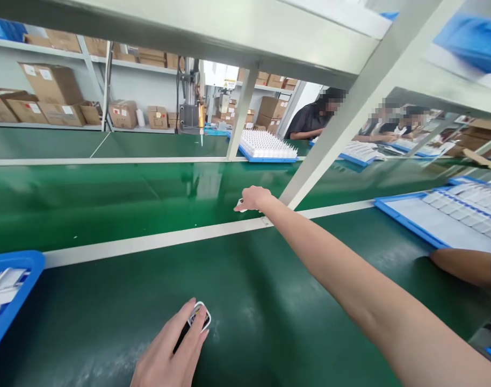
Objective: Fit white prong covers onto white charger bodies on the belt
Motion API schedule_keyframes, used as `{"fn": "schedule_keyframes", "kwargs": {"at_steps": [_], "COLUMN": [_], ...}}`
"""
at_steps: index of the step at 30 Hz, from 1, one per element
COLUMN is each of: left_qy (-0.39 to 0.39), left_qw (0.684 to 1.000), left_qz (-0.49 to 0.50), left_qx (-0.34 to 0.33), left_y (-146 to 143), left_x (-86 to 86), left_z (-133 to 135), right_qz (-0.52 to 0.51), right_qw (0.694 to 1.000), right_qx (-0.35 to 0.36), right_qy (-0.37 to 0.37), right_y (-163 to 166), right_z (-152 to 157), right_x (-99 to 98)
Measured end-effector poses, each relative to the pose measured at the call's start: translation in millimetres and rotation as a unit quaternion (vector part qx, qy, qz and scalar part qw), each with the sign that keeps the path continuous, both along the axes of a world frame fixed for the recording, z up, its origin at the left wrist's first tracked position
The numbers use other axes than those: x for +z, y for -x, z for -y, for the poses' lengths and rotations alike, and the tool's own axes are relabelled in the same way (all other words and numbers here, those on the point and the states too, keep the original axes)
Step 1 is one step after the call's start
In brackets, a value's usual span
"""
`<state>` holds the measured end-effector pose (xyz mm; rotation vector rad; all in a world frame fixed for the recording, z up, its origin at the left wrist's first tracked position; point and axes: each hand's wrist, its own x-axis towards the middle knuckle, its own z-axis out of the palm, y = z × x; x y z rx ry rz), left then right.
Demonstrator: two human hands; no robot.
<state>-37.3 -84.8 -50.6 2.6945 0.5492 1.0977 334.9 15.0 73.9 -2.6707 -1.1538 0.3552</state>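
Near the bottom of the head view, my left hand [171, 344] is closed around a small white rounded plastic housing [208, 319]. The housing's open end faces up, and dark and yellowish parts show inside it. My right arm stretches far forward, and my right hand [257, 197] is closed on a small white plastic part [240, 205] over the green conveyor belt [108, 209]. Most of that part is hidden by the fingers. Below my left hand lies the dark green worktop [245, 301].
A slanted metal post [330, 145] stands just right of my right hand. Blue trays with white parts sit at left [36, 263] and right [406, 224]. Across the belt are a tray of white pieces [267, 145] and a dispensing machine [191, 113]. Co-workers sit beyond; another person's arm [463, 266] rests at right.
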Motion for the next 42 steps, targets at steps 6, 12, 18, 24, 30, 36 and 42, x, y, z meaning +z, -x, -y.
{"fn": "schedule_keyframes", "kwargs": {"at_steps": [6, 12, 18, 24, 30, 36, 42], "left_qy": [-0.022, -0.075, -0.042, -0.063, -0.055, 0.231, 0.330], "left_qw": [0.996, 0.994, 0.998, 0.996, 0.991, 0.952, 0.923], "left_qz": [0.075, -0.004, -0.021, -0.007, -0.016, 0.029, 0.071], "left_qx": [0.033, 0.079, 0.052, 0.060, 0.124, 0.201, 0.186], "left_y": [7, 19, 10, 3, 0, -1, 3], "left_x": [25.4, 54.3, 31.2, 25.8, 51.7, 78.5, 71.5], "left_z": [-3, -4, -6, -10, -6, 1, 4], "right_qz": [0.118, 0.086, 0.042, 0.010, 0.015, 0.080, 0.148], "right_qw": [0.981, 0.943, 0.938, 0.922, 0.878, 0.871, 0.855], "right_qx": [0.144, 0.307, 0.338, 0.386, 0.479, 0.484, 0.490], "right_qy": [0.046, 0.095, 0.063, 0.028, 0.011, -0.039, -0.078], "right_y": [50, 133, 129, 113, 106, 96, 103], "right_z": [36, 130, 161, 146, 146, 160, 172], "right_x": [6.4, -13.0, -28.0, -21.9, -45.0, -39.4, -24.2]}}
